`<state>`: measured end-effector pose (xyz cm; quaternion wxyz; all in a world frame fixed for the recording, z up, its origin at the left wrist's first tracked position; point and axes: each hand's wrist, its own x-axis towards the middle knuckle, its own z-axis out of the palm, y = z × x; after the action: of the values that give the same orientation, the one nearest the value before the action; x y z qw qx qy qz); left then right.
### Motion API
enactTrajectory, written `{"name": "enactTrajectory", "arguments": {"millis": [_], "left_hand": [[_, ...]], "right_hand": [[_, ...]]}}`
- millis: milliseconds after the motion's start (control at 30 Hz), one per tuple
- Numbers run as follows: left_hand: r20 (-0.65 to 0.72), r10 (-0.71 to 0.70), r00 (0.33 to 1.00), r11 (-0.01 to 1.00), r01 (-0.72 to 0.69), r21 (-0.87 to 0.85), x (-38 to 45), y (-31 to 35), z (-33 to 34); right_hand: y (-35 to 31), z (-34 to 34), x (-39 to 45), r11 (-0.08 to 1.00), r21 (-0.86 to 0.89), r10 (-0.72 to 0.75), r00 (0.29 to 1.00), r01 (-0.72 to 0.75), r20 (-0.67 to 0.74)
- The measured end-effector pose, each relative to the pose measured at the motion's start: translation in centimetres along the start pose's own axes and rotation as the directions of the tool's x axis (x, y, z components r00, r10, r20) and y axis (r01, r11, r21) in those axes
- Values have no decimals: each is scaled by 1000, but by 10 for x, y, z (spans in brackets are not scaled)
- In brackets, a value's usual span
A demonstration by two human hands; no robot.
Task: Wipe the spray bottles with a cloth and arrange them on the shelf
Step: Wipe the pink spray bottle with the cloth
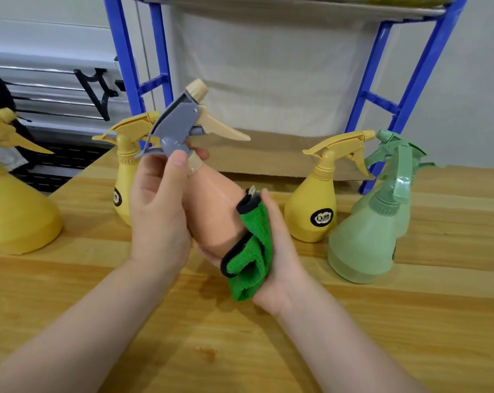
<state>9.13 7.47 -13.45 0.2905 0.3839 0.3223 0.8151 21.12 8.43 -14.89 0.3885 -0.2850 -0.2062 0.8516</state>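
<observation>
My left hand (159,211) grips the neck of a peach spray bottle (211,211) with a grey and beige trigger head, held tilted above the wooden table (240,350). My right hand (279,259) holds a green cloth (251,256) with a black hem pressed against the bottle's right side and base. On the table stand three yellow bottles, one at the far left (16,211), one behind my left hand (125,182), one right of centre (313,208). Two green bottles (367,239) stand at the right, one behind the other.
A blue-framed shelf (410,95) stands at the back of the table, with a cardboard sheet (271,154) on its lowest level and a metal tray above. A rack with metal rails is at the far left behind the table.
</observation>
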Motion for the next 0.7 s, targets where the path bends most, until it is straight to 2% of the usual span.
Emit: {"name": "enactTrajectory", "arguments": {"millis": [133,300,400,533,700], "left_hand": [[84,60,995,998,-62,25,2,-3,-8],[122,45,992,999,-49,25,4,-2,-11],[124,62,990,997,-66,29,4,-2,-11],[218,134,967,990,-139,7,0,0,-9],[248,187,950,982,-186,-27,1,6,-9]], "right_hand": [[1,2,-2,998,-35,58,998,-59,-15],[-2,2,-3,960,-269,57,994,-80,-93],[-5,0,-2,916,-398,1,991,-56,-136],[-11,-6,-1,795,-605,-168,974,43,-151],[-21,-7,-10,617,-786,-237,963,46,-130]]}}
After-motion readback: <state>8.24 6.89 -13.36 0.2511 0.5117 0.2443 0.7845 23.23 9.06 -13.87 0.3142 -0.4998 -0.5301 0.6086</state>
